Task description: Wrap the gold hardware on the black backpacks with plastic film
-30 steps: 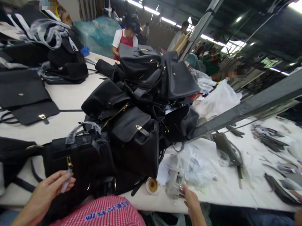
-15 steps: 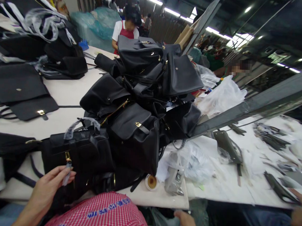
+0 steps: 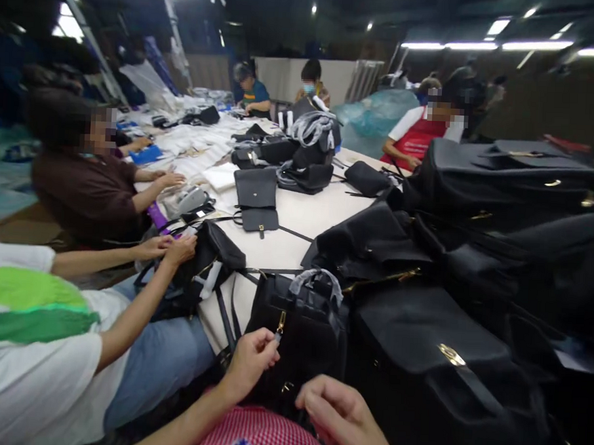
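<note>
many black bags (image 3: 472, 269) on table (image 3: 297, 229)

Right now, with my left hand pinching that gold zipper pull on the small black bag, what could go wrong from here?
1. The heap of black bags leans right beside the small black bag; tugging may bring some sliding down.
2. The left hand grips only the zipper pull, while the right hand is off the bag, so it could shift.
3. A co-worker's hands work close by on another bag, whose straps could snag.
</note>
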Demonstrator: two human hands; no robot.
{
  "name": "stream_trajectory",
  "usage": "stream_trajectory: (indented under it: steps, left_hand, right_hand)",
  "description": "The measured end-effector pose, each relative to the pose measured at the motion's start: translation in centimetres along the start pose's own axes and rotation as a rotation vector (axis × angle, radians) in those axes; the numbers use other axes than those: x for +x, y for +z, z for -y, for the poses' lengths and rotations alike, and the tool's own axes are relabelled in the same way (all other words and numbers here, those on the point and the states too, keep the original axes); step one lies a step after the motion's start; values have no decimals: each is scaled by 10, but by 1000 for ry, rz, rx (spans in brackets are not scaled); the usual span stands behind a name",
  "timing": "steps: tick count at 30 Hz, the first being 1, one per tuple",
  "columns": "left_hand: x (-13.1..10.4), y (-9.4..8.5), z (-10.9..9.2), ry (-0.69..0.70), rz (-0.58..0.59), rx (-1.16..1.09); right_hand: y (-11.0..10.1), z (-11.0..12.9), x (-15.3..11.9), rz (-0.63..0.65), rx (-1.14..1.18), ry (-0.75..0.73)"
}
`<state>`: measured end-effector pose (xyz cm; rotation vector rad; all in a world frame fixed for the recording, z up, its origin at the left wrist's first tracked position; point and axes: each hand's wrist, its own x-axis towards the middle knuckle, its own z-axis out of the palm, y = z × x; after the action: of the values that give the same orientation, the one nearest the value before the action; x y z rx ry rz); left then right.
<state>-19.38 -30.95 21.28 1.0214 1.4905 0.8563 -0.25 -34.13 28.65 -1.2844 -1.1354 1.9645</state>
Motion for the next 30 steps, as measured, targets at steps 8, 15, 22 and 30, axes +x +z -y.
stream_trajectory:
  steps: [8,15,22,30]
  left_hand:
    - [-24,-4,-6,108,-104,128]
    - [-32,-3,-10,95,-142,194]
    - [-35,-5,2,301,-179,468]
    - [-31,-6,4,239,-136,353]
  right_hand:
    - [27,-2,89,-79,-419,-132]
    - [14,-20,99,-78,-592,-69]
    - [19,-19,99,-76,-485,-17]
    - [19,-26,99,-20,-346,134]
